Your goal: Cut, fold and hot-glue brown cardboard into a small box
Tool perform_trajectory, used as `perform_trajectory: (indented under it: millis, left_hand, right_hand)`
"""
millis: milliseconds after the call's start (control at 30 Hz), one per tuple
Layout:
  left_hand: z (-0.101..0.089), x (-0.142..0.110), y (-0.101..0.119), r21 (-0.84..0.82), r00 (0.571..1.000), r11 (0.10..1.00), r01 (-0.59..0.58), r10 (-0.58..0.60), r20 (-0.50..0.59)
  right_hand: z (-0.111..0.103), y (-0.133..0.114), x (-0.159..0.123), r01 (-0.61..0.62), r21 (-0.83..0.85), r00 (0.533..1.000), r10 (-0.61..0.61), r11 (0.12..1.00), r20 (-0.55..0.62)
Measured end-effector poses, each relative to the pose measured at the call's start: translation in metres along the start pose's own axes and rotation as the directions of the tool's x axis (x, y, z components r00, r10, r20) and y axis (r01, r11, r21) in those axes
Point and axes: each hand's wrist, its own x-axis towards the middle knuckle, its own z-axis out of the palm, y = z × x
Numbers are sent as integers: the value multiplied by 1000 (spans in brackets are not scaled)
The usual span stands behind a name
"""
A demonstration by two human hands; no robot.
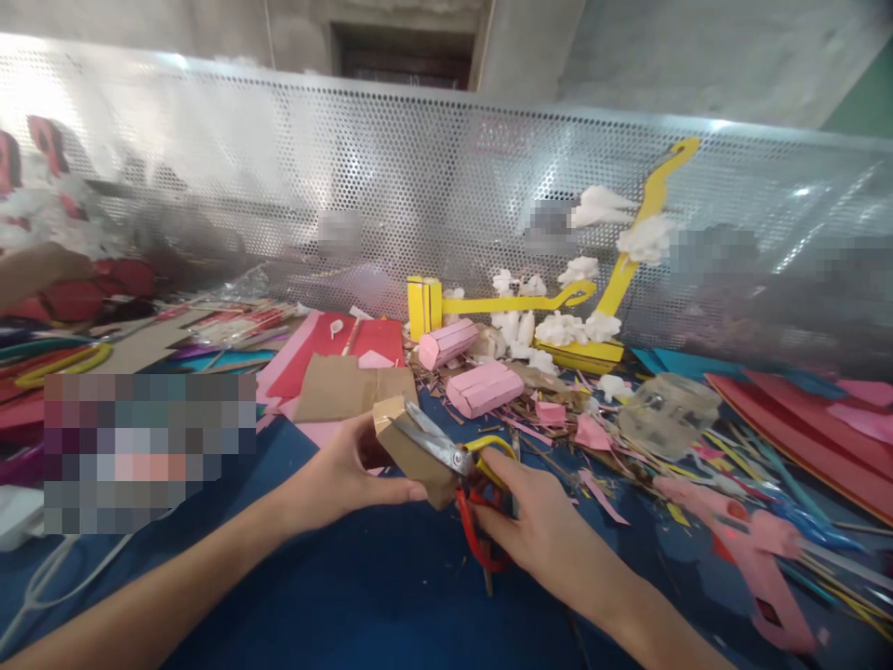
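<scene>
My left hand (349,479) grips a small brown cardboard box (415,461) from its left side, thumb along the near face. In my right hand (537,512) is a pair of scissors (457,456) with one yellow and one red handle loop. The scissor blades are parted and point up and left, lying against the top of the box. Just beyond sit two pink paper-covered prisms (485,388). The box is held above the dark blue tabletop (313,596).
A pink glue gun (750,549) lies at the right, among paper strips and scraps. Yellow paper shapes with white cotton tufts (646,239) stand at the back by a perforated metal screen (419,186). Flat cardboard (349,386) and red paper (377,340) lie ahead. Another person's hand (42,270) shows at far left.
</scene>
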Motion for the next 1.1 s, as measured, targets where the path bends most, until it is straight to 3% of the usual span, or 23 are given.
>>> perform_trajectory:
  millis: [267, 467, 667, 867, 1100]
  left_hand:
    - [0, 0, 1, -52, 1000, 999, 0, 1, 2]
    - [5, -1, 6, -5, 999, 1000, 14, -15, -37]
    - [8, -2, 2, 75, 1000, 997, -7, 7, 5]
    - [3, -5, -7, 85, 999, 996, 36, -36, -2]
    - [6, -6, -1, 54, 997, 995, 81, -82, 3]
  right_hand:
    - [-1, -3, 0, -10, -6, 1000, 10, 1000, 0]
    - [5, 0, 4, 1, -7, 996, -2, 1000, -93]
    - [9, -6, 0, 8, -187, 994, -29, 982, -107]
    - [4, -6, 2, 112, -69, 991, -116, 991, -61]
    - [3, -6, 3, 150, -69, 972, -160, 986, -170]
